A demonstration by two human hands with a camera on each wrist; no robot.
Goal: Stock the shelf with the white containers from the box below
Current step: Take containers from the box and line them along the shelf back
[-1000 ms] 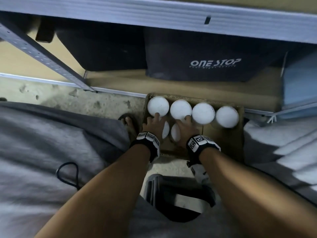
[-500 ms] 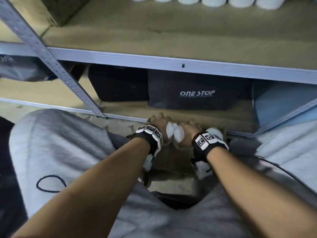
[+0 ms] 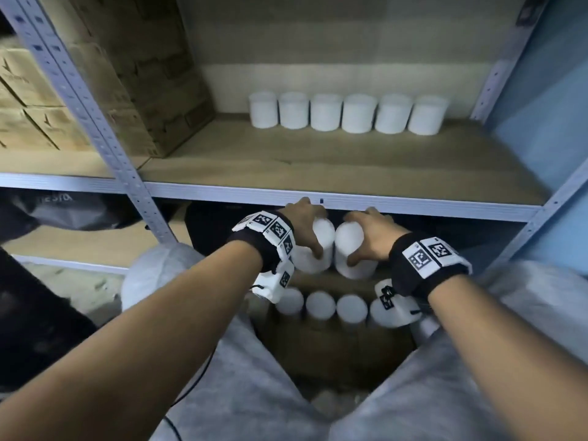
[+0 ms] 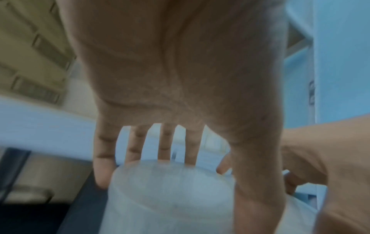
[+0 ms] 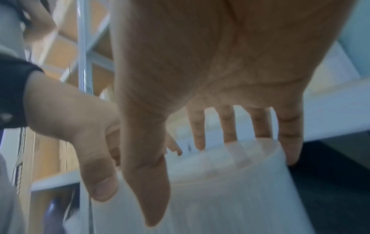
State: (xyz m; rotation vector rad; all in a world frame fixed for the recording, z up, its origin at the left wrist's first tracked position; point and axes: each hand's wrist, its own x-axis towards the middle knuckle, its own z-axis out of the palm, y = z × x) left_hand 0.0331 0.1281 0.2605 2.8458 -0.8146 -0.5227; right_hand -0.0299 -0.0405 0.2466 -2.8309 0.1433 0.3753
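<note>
— What did we have in hand, nearest us first?

— Our left hand (image 3: pixel 304 229) gripped one white container (image 3: pixel 313 249) from above, thumb on the near side, fingers over the far side. Our right hand (image 3: pixel 370 232) held a second container (image 3: pixel 351 249) the same way, the two touching side by side. Below our wrists, the cardboard box (image 3: pixel 334 345) held a row of further white containers (image 3: pixel 319 305).

— And beyond the hands?

— Just past our fingertips ran the shelf edge (image 3: pixel 413 210); farther back stood six white containers in a row (image 3: pixel 346 114), with stacked cartons (image 3: pixel 149 74) off past the left hand.

— What did the wrist views add?

— The palms, which the head view hid: the left fingers (image 4: pixel 104 158) spread down behind the container's rim, the right fingers (image 5: pixel 290 134) likewise. Both were blurred, the fingertips were hidden behind the containers, and the box's near part was cut off by our knees.
</note>
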